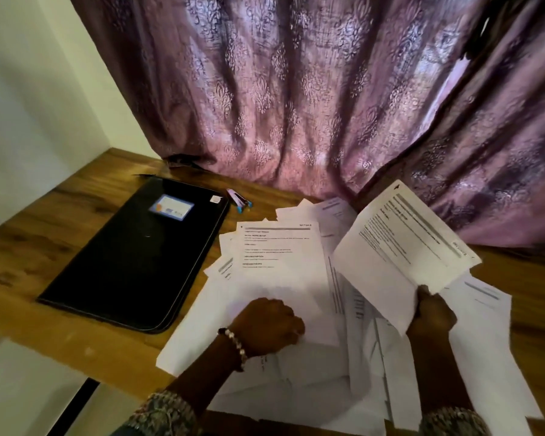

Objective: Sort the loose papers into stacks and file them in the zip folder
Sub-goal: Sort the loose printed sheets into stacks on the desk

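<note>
**Two hands in the paper pile, zip folder lying shut to the left**

Dozens of loose white printed paper sheets (337,309) lie fanned and overlapping across the wooden desk (76,209) in front of me, spilling past its near edge. My left hand (269,325), with a beaded bracelet (235,346) on its wrist, rests knuckles-up on a sheet near the middle of the pile; its fingers are curled under and press on the paper, though I cannot tell from here whether they actually pinch a page. Just beyond that hand lies an upright printed page with bold headings (279,253), topmost in that part of the heap.

My right hand (431,313) grips the lower edge of a white printed sheet with a grey header band (403,247), fingers wrapped round the paper, holding it lifted and tilted above the right part of the pile. More than one page may be in that grasp; the edges are too blurred to count.

Left of the papers, apart from them, the black rectangular zip folder (139,256) lies flat and closed on the desk, a small blue-edged label card (171,208) on its cover. Just beyond its far right corner sits a small purple and blue stapler (238,200). Behind the desk hangs a purple patterned curtain (296,89), its hem touching the wood.
</note>
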